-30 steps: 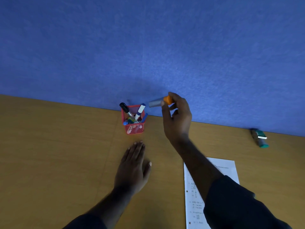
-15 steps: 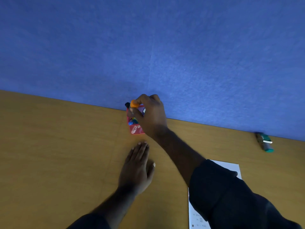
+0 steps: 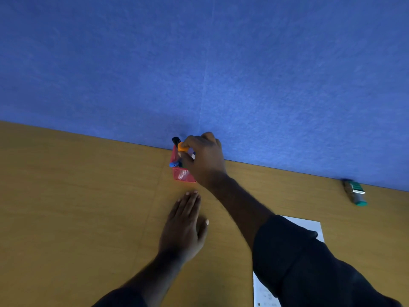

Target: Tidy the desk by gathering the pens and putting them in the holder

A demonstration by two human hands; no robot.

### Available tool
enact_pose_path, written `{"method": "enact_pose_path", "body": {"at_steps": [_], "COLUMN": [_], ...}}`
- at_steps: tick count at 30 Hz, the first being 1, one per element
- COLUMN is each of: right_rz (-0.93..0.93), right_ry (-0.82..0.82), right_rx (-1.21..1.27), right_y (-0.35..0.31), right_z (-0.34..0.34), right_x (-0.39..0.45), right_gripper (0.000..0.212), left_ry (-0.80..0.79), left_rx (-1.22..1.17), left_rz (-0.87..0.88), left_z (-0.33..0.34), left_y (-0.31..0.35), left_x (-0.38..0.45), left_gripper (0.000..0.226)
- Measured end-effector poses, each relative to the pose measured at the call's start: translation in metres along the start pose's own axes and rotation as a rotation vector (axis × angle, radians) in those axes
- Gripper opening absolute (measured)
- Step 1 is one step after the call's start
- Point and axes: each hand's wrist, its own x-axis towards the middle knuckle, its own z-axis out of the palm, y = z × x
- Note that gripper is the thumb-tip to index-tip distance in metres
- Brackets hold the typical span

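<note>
A small red mesh holder (image 3: 180,173) stands on the wooden desk against the blue partition. A black-capped marker (image 3: 176,140) and a blue-capped one (image 3: 173,164) stick out of it. My right hand (image 3: 204,159) is over the holder's mouth, fingers closed on an orange-capped marker (image 3: 183,147) whose body points down into the holder. My left hand (image 3: 182,227) lies flat on the desk just in front of the holder, fingers together, holding nothing.
A green-capped marker (image 3: 355,193) lies on the desk at the far right, by the partition. A printed white sheet (image 3: 312,227) sits at the lower right, partly under my right sleeve. The blue partition (image 3: 199,63) closes off the back.
My right hand carried the orange-capped marker leftwards from beside the holder to over it, then lowered it into the holder's mouth. My left hand stayed put.
</note>
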Motion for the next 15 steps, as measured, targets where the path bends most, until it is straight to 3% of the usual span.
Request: {"method": "enact_pose_path", "body": {"at_steps": [6, 15], "right_rz": [-0.037, -0.007], "right_ry": [-0.084, 0.073], "right_rx": [-0.159, -0.09], "right_y": [0.008, 0.012], "right_z": [0.003, -0.012], "right_x": [-0.008, -0.022], "right_gripper": [0.015, 0.021], "left_ry": [-0.014, 0.011], "left_rx": [0.002, -0.002], "left_rz": [-0.001, 0.01], "left_z": [0.0, 0.0], "left_y": [-0.001, 0.0], "left_x": [0.001, 0.0], "left_gripper": [0.07, 0.07]}}
